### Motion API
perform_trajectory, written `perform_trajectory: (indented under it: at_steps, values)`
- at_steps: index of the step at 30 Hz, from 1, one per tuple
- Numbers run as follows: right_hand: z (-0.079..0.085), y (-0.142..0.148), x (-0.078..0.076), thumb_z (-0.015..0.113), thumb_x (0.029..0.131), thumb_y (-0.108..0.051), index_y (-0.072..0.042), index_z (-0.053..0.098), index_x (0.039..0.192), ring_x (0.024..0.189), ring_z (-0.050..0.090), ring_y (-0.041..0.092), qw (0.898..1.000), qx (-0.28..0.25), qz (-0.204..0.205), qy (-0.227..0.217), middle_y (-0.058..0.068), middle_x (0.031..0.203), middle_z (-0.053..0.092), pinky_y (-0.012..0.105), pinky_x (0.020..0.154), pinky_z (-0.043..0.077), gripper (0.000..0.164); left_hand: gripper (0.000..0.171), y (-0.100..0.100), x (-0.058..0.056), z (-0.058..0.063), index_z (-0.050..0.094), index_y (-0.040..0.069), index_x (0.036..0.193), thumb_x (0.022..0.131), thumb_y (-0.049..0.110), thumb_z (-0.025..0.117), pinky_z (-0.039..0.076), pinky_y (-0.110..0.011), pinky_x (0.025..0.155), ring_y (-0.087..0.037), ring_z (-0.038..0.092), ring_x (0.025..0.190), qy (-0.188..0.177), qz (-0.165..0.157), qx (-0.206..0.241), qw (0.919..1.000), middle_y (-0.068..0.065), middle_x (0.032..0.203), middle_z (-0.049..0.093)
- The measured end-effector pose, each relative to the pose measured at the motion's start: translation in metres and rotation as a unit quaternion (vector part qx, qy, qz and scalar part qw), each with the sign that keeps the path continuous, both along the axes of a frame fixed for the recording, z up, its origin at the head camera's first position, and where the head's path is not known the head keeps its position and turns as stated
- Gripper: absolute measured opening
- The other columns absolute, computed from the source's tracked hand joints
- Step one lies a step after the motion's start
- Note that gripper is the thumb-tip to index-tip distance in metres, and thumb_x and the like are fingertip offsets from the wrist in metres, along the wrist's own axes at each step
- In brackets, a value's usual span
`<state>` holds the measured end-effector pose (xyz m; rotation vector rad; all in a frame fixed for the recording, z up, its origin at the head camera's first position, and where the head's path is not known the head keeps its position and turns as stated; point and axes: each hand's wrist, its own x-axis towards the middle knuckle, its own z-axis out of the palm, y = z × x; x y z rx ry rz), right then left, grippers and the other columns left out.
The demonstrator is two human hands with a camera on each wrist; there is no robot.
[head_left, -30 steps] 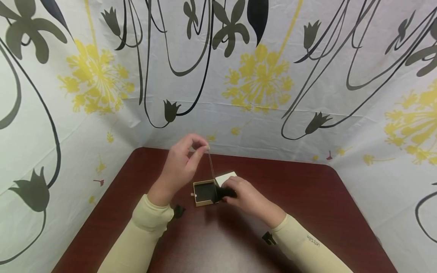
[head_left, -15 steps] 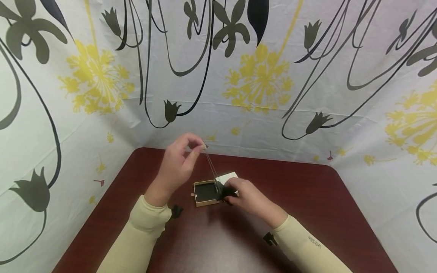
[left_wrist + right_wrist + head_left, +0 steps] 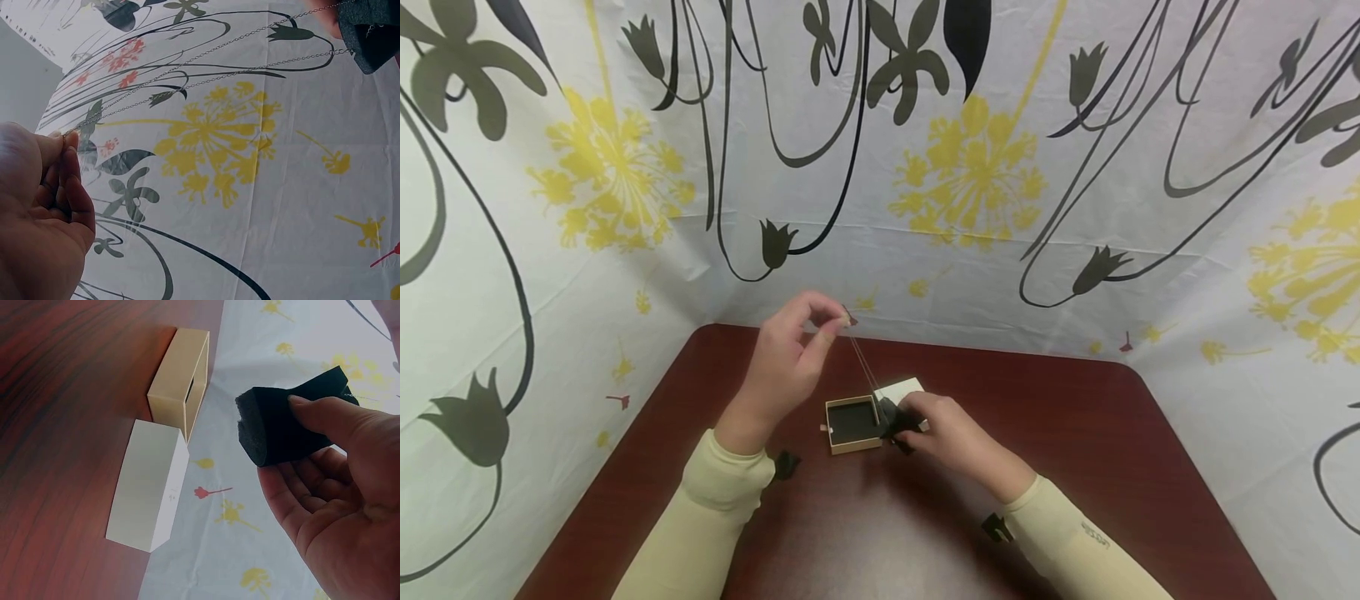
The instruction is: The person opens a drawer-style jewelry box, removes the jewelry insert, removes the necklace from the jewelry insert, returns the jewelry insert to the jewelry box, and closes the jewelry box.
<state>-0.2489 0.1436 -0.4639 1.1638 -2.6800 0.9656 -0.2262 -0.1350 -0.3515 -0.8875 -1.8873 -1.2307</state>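
My left hand (image 3: 786, 354) is raised and pinches the end of a thin necklace chain (image 3: 862, 362) between thumb and fingertips. Two strands of it slant down to a piece of black foam (image 3: 284, 425), whose edge they meet in the left wrist view. My right hand (image 3: 951, 437) grips this foam, which is bent between thumb and fingers. Just left of the foam stands an open box (image 3: 853, 447) with tan walls and a black inside. Beyond the right hand lies a white box lid (image 3: 895, 390), partly hidden by the hand and foam.
The dark red-brown table (image 3: 1037, 425) has rounded back corners. A white cloth (image 3: 850, 192) printed with yellow flowers and dark stems hangs around its back and sides. Small black pieces (image 3: 786, 465) show at the wrists.
The right hand has drawn the foam slightly right, off the box's edge. My left hand has shifted a little left, and the chain now slants more.
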Motion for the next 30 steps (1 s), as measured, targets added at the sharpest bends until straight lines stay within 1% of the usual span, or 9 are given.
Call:
perform_trajectory:
  at_steps: [7, 14, 18, 23, 26, 30]
  values:
    - [0.0001, 0.0005, 0.0004, 0.088, 0.092, 0.000, -0.013, 0.071, 0.108, 0.095, 0.075, 0.013, 1.000, -0.001, 0.001, -0.003, -0.004, 0.101, 0.075, 0.050, 0.085, 0.063, 0.027, 0.008, -0.0006, 0.0000, -0.0006, 0.069, 0.003, 0.109, 0.105, -0.004, 0.071, 0.057, -0.021, 0.072, -0.018, 0.065, 0.091, 0.000, 0.009, -0.003, 1.0000, -0.007, 0.104, 0.073]
    - [0.0003, 0.0010, 0.0003, 0.088, 0.092, 0.001, -0.012, 0.070, 0.108, 0.096, 0.076, 0.014, 1.000, -0.006, 0.002, -0.004, -0.004, 0.101, 0.075, 0.049, 0.086, 0.064, 0.028, 0.007, -0.0012, 0.0021, 0.0014, 0.069, 0.002, 0.109, 0.105, -0.003, 0.071, 0.057, -0.021, 0.072, -0.018, 0.065, 0.091, -0.004, 0.012, -0.004, 0.9999, -0.007, 0.104, 0.074]
    - [0.0012, 0.0011, 0.0008, 0.088, 0.092, 0.001, -0.012, 0.070, 0.109, 0.096, 0.077, 0.015, 1.000, -0.007, 0.002, -0.008, -0.004, 0.101, 0.075, 0.049, 0.086, 0.064, 0.027, 0.007, -0.0017, 0.0016, 0.0018, 0.068, 0.002, 0.109, 0.105, -0.004, 0.070, 0.056, -0.020, 0.072, -0.019, 0.065, 0.091, 0.002, 0.011, -0.004, 0.9999, -0.009, 0.104, 0.074]
    - [0.0017, 0.0012, 0.0010, 0.088, 0.093, 0.000, -0.013, 0.071, 0.109, 0.097, 0.077, 0.015, 1.000, -0.009, 0.001, -0.011, -0.004, 0.102, 0.075, 0.050, 0.086, 0.063, 0.027, 0.010, -0.0031, 0.0005, 0.0020, 0.069, 0.001, 0.108, 0.103, -0.007, 0.071, 0.055, -0.020, 0.071, -0.019, 0.065, 0.091, 0.014, 0.015, -0.002, 0.9998, -0.006, 0.103, 0.073]
    - [0.0013, 0.0016, 0.0006, 0.088, 0.093, 0.000, -0.013, 0.071, 0.109, 0.096, 0.077, 0.014, 1.000, -0.009, 0.001, -0.008, -0.004, 0.102, 0.076, 0.050, 0.086, 0.063, 0.027, 0.013, -0.0036, 0.0005, 0.0028, 0.070, 0.001, 0.107, 0.101, -0.010, 0.072, 0.055, -0.020, 0.072, -0.019, 0.065, 0.090, 0.019, 0.016, 0.001, 0.9997, -0.004, 0.102, 0.073]
    - [0.0008, 0.0023, -0.0002, 0.088, 0.092, 0.000, -0.013, 0.071, 0.108, 0.095, 0.076, 0.014, 1.000, -0.009, 0.000, -0.003, -0.004, 0.101, 0.076, 0.050, 0.086, 0.063, 0.027, 0.013, -0.0040, 0.0010, 0.0043, 0.070, 0.000, 0.106, 0.100, -0.011, 0.072, 0.054, -0.020, 0.073, -0.019, 0.065, 0.089, 0.024, 0.021, 0.007, 0.9995, -0.005, 0.102, 0.074]
